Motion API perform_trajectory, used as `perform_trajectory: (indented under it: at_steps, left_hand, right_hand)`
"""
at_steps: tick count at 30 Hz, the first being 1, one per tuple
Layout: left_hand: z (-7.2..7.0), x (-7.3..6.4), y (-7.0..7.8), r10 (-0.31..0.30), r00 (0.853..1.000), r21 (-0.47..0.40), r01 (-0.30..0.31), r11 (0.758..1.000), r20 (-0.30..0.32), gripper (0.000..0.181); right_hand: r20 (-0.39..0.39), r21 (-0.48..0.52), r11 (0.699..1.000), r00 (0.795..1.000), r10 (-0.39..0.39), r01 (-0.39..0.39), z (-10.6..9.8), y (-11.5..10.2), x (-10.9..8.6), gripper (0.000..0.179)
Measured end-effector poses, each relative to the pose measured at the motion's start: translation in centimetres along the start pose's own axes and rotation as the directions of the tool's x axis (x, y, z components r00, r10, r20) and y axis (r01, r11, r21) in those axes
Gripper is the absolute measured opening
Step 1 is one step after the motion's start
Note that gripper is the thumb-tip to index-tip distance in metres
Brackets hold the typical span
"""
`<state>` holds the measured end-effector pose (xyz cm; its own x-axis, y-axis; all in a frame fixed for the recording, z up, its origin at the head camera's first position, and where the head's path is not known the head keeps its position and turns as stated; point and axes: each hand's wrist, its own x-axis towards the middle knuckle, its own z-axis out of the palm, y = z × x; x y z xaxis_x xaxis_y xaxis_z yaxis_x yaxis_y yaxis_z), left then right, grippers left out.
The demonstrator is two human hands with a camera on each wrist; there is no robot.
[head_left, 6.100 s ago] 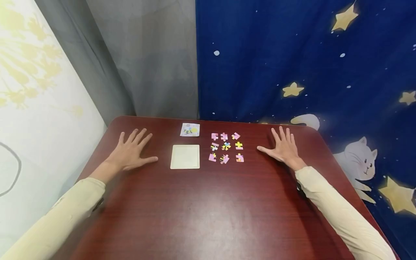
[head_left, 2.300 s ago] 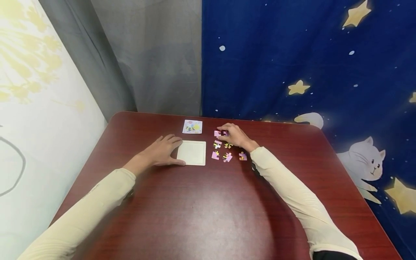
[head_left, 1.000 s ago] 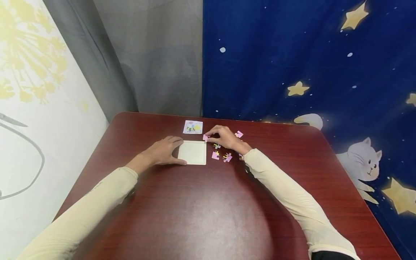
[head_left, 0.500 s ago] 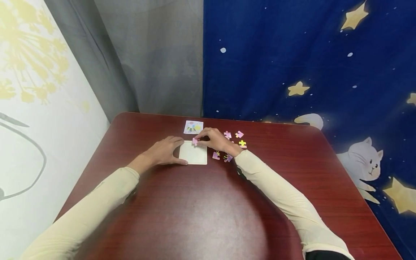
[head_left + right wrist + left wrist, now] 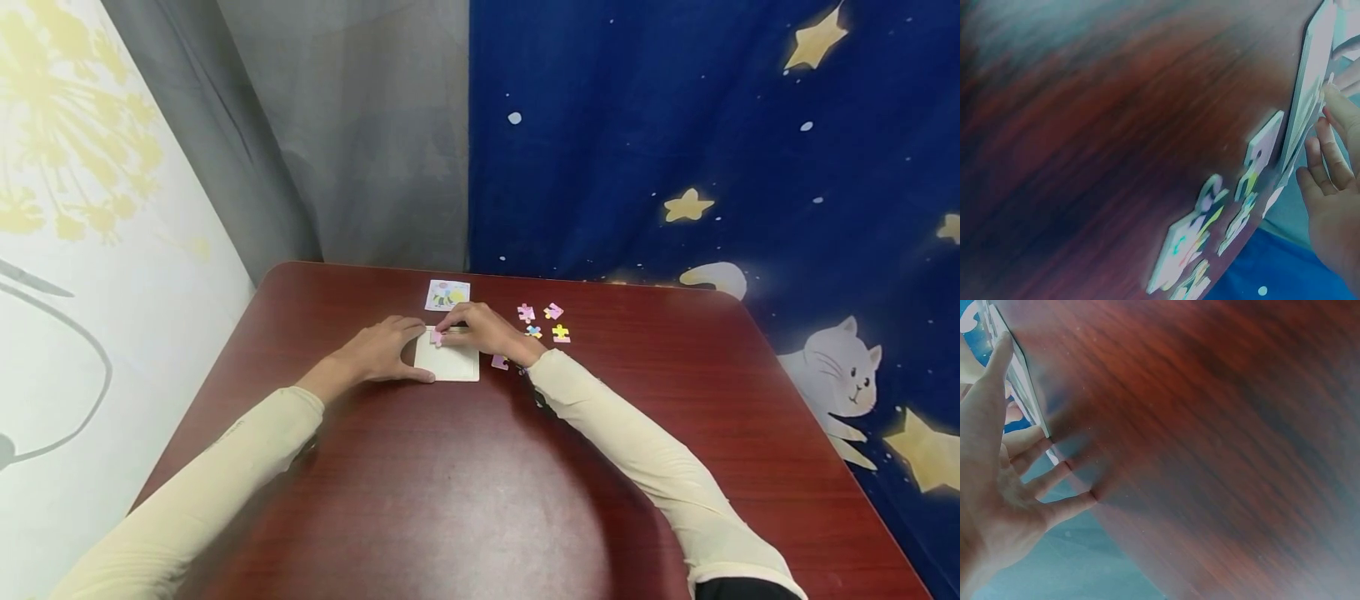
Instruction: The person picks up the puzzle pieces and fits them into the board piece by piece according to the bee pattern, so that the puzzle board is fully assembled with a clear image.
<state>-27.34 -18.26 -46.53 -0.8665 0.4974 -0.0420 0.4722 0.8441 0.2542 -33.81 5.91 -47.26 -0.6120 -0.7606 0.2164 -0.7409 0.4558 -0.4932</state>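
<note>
A pink puzzle piece (image 5: 437, 338) is pinched between the thumb and fingers of my right hand (image 5: 483, 329), over the far-left corner of a shallow cream puzzle tray (image 5: 453, 367). My left hand (image 5: 375, 348) holds the tray at its left side, thumb at the near edge and index finger at the far one. Its other fingertips touch the tabletop in the left wrist view. Several loose puzzle pieces, among them a yellow piece (image 5: 561, 333) and a pink one (image 5: 525, 312), lie to the right of the tray. My right forearm partly hides some of them.
A picture card (image 5: 448, 294) with a bee drawing lies just beyond the tray. The dark red wooden table (image 5: 450, 483) ends at a grey curtain (image 5: 375, 167) and a blue starry curtain (image 5: 600, 150).
From resting spread on the table, my left hand has moved to the tray. My right hand has taken a pink puzzle piece from the back row and carried it left over the tray.
</note>
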Motion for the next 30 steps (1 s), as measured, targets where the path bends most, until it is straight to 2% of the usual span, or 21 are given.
perform_trajectory:
  at_steps: [4, 14, 22, 30]
  left_hand:
    - [0.2, -0.1, -0.1, 0.005, 1.000, 0.003, -0.005, 1.000, -0.001, 0.108]
    - [-0.1, 0.1, 0.0, 0.019, 1.000, 0.004, -0.019, 1.000, -0.015, 0.107]
    - [-0.1, 0.1, -0.3, 0.017, 1.000, 0.008, -0.017, 1.000, -0.012, 0.106]
    - [0.1, 0.3, -0.3, 0.031, 1.000, -0.002, -0.031, 1.000, -0.002, 0.102]
  right_hand:
    - [0.012, -0.011, 1.000, 1.000, -0.010, 0.010, 0.5, -0.2, 0.4, 0.024]
    - [0.039, -0.054, 0.998, 0.999, 0.028, -0.026, 1.0, -0.6, 1.0, 0.024]
    - [0.001, -0.058, 0.993, 0.995, 0.104, -0.104, 1.1, -1.0, 1.5, 0.026]
    - [-0.022, -0.033, 0.992, 0.992, 0.124, -0.125, 1.0, -0.6, 1.4, 0.026]
